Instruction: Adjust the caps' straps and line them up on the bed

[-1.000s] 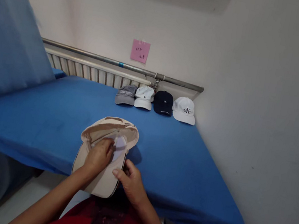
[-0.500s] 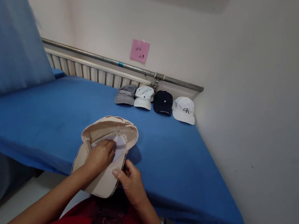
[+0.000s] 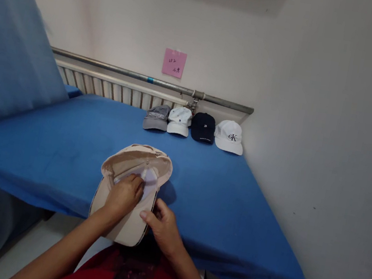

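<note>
A beige baseball cap (image 3: 125, 224) is upside down over the front edge of the blue-covered bed, its hollow inside facing me and its brim towards my body. My left hand (image 3: 124, 196) reaches into the crown with curled fingers against the pale lining; the fingertips are partly hidden. At the brim's right edge, my right hand (image 3: 164, 226) grips with the thumb on top and the other fingers underneath or beside it. Behind, along the wall, sit a grey cap (image 3: 156, 118), a white cap with small dark marks (image 3: 179, 122), a black cap (image 3: 203, 128) and a white "CK" cap (image 3: 229, 137).
The blue sheet (image 3: 72, 154) covers the bed and hangs over its front edge. A radiator (image 3: 109, 88) and a metal pipe (image 3: 112, 68) run along the back wall. A pink note (image 3: 174, 63) is stuck above them. Blue curtain (image 3: 9, 43) hangs at the left.
</note>
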The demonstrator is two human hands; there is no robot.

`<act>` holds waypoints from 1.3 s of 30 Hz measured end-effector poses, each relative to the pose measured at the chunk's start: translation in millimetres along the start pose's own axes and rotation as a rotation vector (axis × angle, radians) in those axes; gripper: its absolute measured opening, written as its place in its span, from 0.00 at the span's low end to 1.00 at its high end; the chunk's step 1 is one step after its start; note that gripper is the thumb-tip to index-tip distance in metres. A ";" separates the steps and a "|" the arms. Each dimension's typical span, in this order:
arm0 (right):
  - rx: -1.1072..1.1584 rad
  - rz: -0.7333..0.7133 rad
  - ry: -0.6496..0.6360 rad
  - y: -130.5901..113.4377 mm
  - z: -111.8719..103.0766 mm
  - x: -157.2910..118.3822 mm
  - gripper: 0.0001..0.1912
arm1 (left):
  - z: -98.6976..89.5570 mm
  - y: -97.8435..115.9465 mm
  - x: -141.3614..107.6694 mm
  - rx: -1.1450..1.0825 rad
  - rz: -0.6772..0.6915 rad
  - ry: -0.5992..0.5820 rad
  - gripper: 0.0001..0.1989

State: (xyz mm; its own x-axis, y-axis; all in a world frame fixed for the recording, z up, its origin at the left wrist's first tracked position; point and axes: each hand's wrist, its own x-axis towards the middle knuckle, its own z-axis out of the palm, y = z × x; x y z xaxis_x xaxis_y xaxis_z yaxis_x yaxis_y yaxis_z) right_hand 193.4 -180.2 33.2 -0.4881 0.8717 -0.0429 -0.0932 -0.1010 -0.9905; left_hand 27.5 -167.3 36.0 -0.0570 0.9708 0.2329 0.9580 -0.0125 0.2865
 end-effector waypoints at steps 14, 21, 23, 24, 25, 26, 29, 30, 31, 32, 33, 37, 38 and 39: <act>-0.005 -0.001 -0.011 2.5 -0.4 0.1 0.14 | 0.2 2.4 -0.9 0.024 -0.032 0.019 0.11; -0.003 0.007 -0.012 1.4 -0.1 -0.2 0.13 | 2.2 0.6 -0.6 0.014 -0.006 0.021 0.12; 0.005 0.007 -0.015 0.7 0.2 -0.4 0.13 | 2.4 0.4 -0.5 0.013 -0.006 0.023 0.13; 0.011 0.007 -0.017 0.6 0.3 -0.4 0.13 | 2.4 0.3 -0.6 0.013 -0.007 0.022 0.13; 0.014 0.009 -0.020 0.6 0.3 -0.4 0.14 | 2.3 0.3 -0.6 0.013 -0.007 0.021 0.13; 0.015 0.011 -0.020 0.8 0.3 -0.3 0.14 | 2.2 0.3 -0.7 0.013 -0.007 0.019 0.12; 0.018 0.013 -0.022 1.2 0.2 -0.1 0.15 | 1.4 0.6 -1.1 0.014 -0.008 0.014 0.11; 0.020 0.012 -0.023 1.1 0.1 -0.1 0.15 | 1.0 0.8 -1.3 0.014 -0.010 0.013 0.11; 0.020 0.008 -0.023 0.9 0.0 -0.1 0.15 | 0.6 1.0 -1.4 0.015 -0.011 0.012 0.11; 0.017 0.004 -0.022 0.7 -0.1 -0.1 0.15 | 0.3 1.2 -1.4 0.015 -0.014 0.013 0.11; 0.012 0.002 -0.021 0.5 -0.2 -0.2 0.15 | 0.0 1.3 -1.5 0.016 -0.016 0.012 0.10; 0.000 0.010 -0.022 0.8 -0.6 -0.1 0.15 | -0.4 1.7 -1.5 0.019 -0.022 0.010 0.11; 0.001 0.015 -0.024 0.9 -0.6 0.0 0.15 | -0.3 1.8 -1.4 0.019 -0.022 0.010 0.11; 0.002 0.018 -0.026 0.9 -0.6 0.1 0.15 | -0.2 1.8 -1.4 0.018 -0.022 0.010 0.11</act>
State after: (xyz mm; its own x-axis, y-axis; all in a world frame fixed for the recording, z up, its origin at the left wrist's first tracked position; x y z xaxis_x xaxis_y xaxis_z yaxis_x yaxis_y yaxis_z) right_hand 193.8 -179.9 32.2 -0.5117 0.8572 -0.0575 -0.0860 -0.1177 -0.9893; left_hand 29.3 -168.7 36.4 -0.0808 0.9683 0.2364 0.9615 0.0132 0.2746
